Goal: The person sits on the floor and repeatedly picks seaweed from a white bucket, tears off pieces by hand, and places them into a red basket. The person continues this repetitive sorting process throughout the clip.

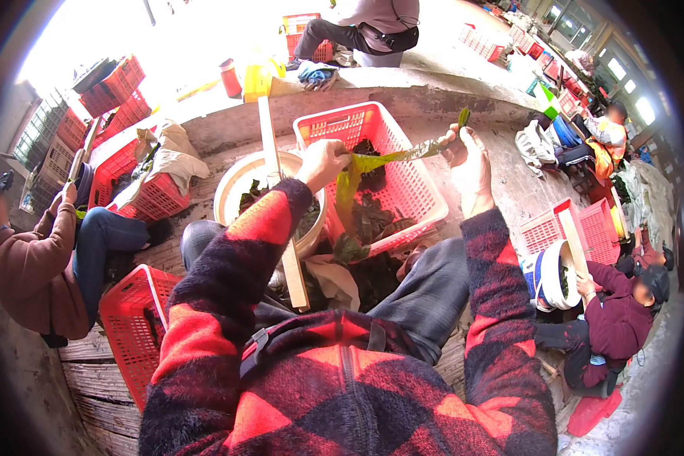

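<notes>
A long, wet-looking strip of green seaweed is stretched between my two hands above a red plastic crate. My left hand pinches it near the crate's left side, and a broad end hangs from there down over the crate's near rim. Farther right, my right hand grips the other end, whose green tip sticks up past the fingers. Dark seaweed lies inside the crate. Left of it stands a cream bucket with more dark pieces in it and a wooden board laid across.
Another red crate stands at my left. Beyond the low concrete ledge a person sits. Someone at far left and a person at right by a white-and-blue bucket are also seated. A red container rests on the ledge.
</notes>
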`<control>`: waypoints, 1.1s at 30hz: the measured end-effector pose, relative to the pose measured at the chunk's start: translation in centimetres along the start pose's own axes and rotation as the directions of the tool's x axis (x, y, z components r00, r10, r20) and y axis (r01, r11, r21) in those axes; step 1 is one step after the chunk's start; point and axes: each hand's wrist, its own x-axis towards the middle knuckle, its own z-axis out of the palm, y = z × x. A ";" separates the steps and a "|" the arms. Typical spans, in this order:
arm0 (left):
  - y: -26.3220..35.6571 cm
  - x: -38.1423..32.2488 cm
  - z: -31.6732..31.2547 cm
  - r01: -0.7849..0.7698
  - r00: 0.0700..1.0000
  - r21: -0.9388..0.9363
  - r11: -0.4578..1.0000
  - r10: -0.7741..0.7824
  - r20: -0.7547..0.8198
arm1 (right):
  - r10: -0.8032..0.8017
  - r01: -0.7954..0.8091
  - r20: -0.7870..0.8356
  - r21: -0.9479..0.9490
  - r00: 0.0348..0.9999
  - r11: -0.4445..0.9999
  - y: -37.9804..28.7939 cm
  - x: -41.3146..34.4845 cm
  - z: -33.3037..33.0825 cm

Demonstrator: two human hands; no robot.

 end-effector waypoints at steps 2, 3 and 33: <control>-0.2 -0.3 0.3 -0.004 1.000 0.077 0.997 0.002 0.021 | 0.009 -0.010 0.016 0.038 1.000 0.999 0.3 -1.3 0.6; -0.2 -0.4 0.6 -0.020 1.000 0.126 0.992 0.018 0.017 | 0.010 -0.012 0.046 0.046 0.999 0.999 0.3 -1.9 0.9; -1.4 2.1 0.5 0.209 0.978 -0.516 0.831 -0.172 0.120 | 0.619 0.279 0.300 -0.951 0.726 0.133 16.3 -7.4 -4.0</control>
